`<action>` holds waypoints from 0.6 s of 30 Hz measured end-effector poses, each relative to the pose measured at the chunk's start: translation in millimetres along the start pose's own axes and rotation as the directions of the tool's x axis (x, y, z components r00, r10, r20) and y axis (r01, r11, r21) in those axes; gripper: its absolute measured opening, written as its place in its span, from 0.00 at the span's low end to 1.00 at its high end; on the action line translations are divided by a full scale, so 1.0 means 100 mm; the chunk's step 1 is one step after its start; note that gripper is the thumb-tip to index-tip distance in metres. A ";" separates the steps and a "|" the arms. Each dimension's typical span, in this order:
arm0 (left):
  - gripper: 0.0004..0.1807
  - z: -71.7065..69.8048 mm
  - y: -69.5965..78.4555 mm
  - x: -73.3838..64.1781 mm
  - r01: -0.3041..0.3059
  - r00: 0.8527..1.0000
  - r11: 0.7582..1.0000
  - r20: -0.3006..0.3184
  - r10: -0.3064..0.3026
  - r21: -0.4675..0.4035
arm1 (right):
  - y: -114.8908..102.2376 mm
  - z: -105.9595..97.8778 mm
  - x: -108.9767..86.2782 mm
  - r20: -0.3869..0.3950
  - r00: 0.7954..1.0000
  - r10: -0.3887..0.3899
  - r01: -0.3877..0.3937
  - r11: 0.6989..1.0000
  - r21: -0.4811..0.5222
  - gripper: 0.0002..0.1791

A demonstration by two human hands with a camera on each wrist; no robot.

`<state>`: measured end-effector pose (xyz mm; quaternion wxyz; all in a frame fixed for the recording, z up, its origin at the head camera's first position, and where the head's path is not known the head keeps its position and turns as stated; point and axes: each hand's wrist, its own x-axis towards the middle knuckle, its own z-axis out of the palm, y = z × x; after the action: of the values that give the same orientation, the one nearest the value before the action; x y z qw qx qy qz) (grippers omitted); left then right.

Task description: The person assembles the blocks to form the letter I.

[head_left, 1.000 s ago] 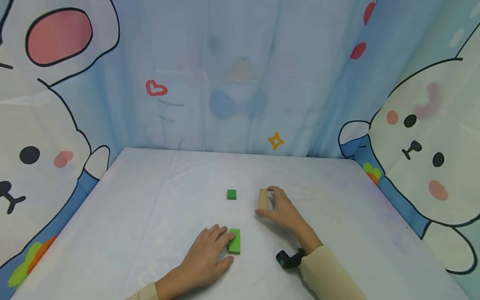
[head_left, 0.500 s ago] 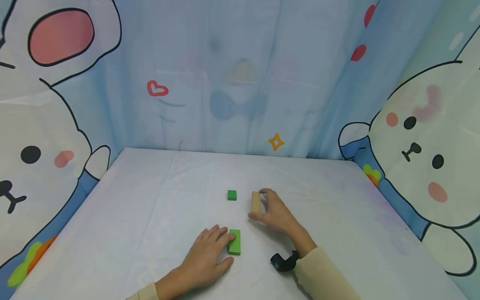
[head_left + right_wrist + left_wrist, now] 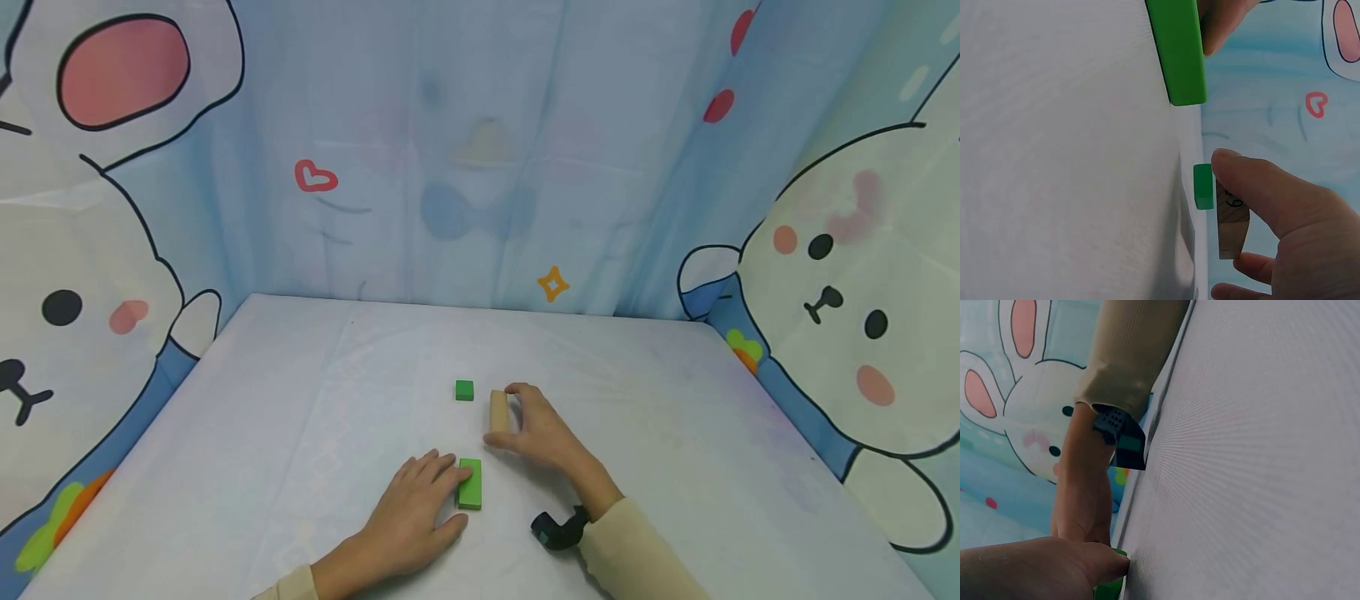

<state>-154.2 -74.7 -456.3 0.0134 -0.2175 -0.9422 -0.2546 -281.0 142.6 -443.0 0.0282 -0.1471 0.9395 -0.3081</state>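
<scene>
Two beige sleeves (image 3: 641, 550) are running out of the head view's bottom edge, so both forearms are being cut short. In the left wrist view, the long green block (image 3: 470, 483) is showing only as slivers around the left thumb; in the right wrist view, one end is passing out at the top. The right thumb is covering part of a dark marking on the wooden block (image 3: 498, 412) — the full marking is hard to read. Whether that block is touching the table (image 3: 337, 375) or hovering just above it, I cannot tell.

The right hand (image 3: 551, 429) is reaching in, pinching the wooden block between thumb at the near end and fingertips at the far end. A black wrist camera (image 3: 558, 531) is jutting out beside its cuff. The left hand (image 3: 408, 517) is lying unclenched — fingers stretching forward, the index finger touching the long green block, the thumb sitting apart. The wooden block is sitting near the small green block (image 3: 464, 390), to its right.
</scene>
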 end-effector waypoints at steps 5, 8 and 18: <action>0.28 0.02 -0.02 0.02 0.003 1.000 1.000 0.000 -0.003 0.011 | -0.02 0.04 0.00 0.005 1.000 -0.014 0.014 1.000 -0.003 0.49; 0.28 0.04 -0.03 0.02 0.002 1.000 1.000 -0.001 -0.002 0.014 | -0.04 0.07 -0.01 0.008 1.000 -0.019 0.019 1.000 -0.005 0.48; 0.28 0.01 -0.02 0.01 -0.009 1.000 1.000 -0.003 0.009 0.010 | -0.15 0.15 0.00 0.027 0.999 -0.038 0.039 0.999 -0.024 0.48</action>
<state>-155.8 -75.2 -457.9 0.0171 -0.2214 -0.9424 -0.2499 -274.7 123.1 -446.1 0.0332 -0.1697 0.9396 -0.2953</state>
